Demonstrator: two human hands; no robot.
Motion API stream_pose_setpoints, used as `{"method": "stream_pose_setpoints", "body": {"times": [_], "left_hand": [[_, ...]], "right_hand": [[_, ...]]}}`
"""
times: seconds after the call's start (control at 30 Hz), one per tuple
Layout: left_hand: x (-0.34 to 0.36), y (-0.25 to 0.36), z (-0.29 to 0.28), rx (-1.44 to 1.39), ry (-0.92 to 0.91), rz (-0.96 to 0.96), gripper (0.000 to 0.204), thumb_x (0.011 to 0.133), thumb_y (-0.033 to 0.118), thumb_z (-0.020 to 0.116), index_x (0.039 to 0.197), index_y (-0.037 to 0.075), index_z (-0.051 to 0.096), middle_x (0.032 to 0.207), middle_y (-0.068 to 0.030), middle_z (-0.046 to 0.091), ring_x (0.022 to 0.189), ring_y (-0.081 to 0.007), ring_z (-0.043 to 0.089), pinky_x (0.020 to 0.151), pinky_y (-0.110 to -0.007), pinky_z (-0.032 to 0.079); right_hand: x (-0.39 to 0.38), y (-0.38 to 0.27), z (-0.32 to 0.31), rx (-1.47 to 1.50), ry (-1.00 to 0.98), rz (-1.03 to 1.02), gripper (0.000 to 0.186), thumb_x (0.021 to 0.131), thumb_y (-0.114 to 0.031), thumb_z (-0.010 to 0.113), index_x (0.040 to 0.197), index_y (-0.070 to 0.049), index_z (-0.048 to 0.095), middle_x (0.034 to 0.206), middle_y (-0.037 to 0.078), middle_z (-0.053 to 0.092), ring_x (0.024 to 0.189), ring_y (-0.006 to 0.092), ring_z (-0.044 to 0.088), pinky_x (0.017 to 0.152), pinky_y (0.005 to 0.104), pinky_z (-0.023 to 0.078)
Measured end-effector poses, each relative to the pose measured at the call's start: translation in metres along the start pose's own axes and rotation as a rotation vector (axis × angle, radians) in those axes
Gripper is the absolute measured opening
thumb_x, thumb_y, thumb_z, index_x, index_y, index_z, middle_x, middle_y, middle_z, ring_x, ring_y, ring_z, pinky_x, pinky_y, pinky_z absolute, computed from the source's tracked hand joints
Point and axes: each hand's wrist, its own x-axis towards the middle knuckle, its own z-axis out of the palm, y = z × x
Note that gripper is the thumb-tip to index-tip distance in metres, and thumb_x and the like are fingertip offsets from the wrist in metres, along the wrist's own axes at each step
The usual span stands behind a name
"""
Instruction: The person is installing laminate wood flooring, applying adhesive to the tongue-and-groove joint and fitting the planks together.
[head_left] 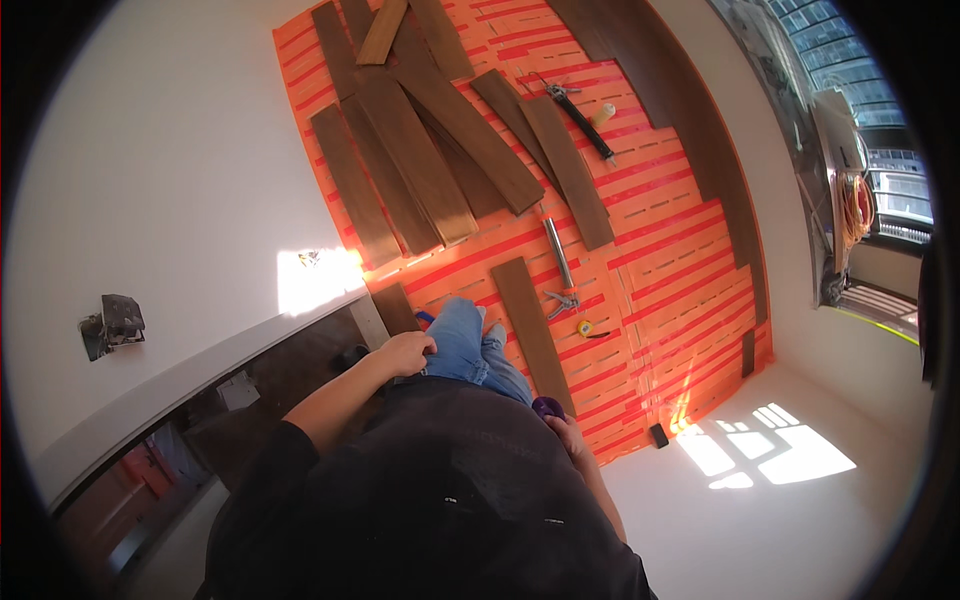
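Note:
My right hand [567, 434] is closed around a dark purple, rounded object [547, 407] beside my right hip; its kind is unclear. By my left thigh, my left hand [407, 353] has its fingers curled in against the jeans [458, 340]. Whatever those fingers may hold is hidden. A single brown floor plank [535, 335] lies just ahead of my right hand. Beyond it rests a silver caulking gun [558, 255], with a small yellow round tool [585, 328] close to its handle end.
Several loose brown planks [405, 160] lie overlapping on the orange underlayment [680, 250]. A black caulking gun [582, 124] lies farther off. Planks laid side by side [715, 150] run along the right wall. An open doorway [270, 390] is at left, and a black block [659, 436] lies at right.

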Motion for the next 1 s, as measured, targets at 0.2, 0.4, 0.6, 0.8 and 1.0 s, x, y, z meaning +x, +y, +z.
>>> {"method": "stream_pose_setpoints", "body": {"times": [0.2,0.4,0.6,0.8,1.0], "left_hand": [[0.007,-0.003,-0.029,-0.227,0.206,-0.236,0.012,0.082,0.007,0.065,0.092,0.006,0.071,0.095,-0.0173,0.072,0.097,-0.0372,0.071,0.084,-0.046,0.055],[0.059,-0.032,-0.088,-0.312,0.289,-0.275,0.014,0.083,0.007,0.066,0.096,0.003,0.07,0.096,-0.0157,0.074,0.095,-0.033,0.072,0.084,-0.043,0.056],[0.11,-0.036,-0.154,-0.432,0.249,-0.245,0.026,0.088,0.01,0.065,0.111,0.004,0.074,0.104,-0.0169,0.074,0.102,-0.0317,0.072,0.089,-0.042,0.057],[0.2,-0.022,-0.279,-0.567,0.083,-0.176,0.037,0.101,0.022,0.063,0.133,0.005,0.071,0.123,-0.0191,0.075,0.114,-0.0333,0.072,0.098,-0.042,0.055],[0.304,-0.055,-0.381,-0.613,0.182,-0.238,0.04,0.1,0.02,0.064,0.137,0.005,0.069,0.126,-0.02,0.074,0.119,-0.035,0.07,0.103,-0.043,0.053]], "right_hand": [[0.074,-0.13,-0.01,-0.059,0.002,0.123,0.03,0.096,-0.026,0.072,0.112,-0.001,0.07,0.087,0.007,0.074,0.068,0.0195,0.071,0.066,0.0326,0.059],[0.121,-0.312,0.049,-0.203,-0.078,0.089,0.041,0.093,-0.03,0.075,0.118,0.002,0.069,0.094,0.009,0.076,0.073,0.021,0.073,0.069,0.0338,0.06],[0.101,-0.485,0.096,-0.314,-0.256,0.141,0.05,0.093,-0.033,0.076,0.131,0.0,0.066,0.103,0.009,0.076,0.085,0.0209,0.075,0.08,0.0377,0.062],[0.151,-0.635,0.133,-0.338,-0.251,0.018,0.041,0.096,-0.031,0.073,0.126,-0.002,0.068,0.1,0.006,0.075,0.082,0.0157,0.072,0.078,0.0304,0.058],[0.279,-0.809,0.193,-0.584,-0.482,0.013,0.044,0.097,-0.036,0.074,0.124,-0.001,0.071,0.101,0.004,0.076,0.085,0.0144,0.071,0.081,0.0304,0.057]]}}
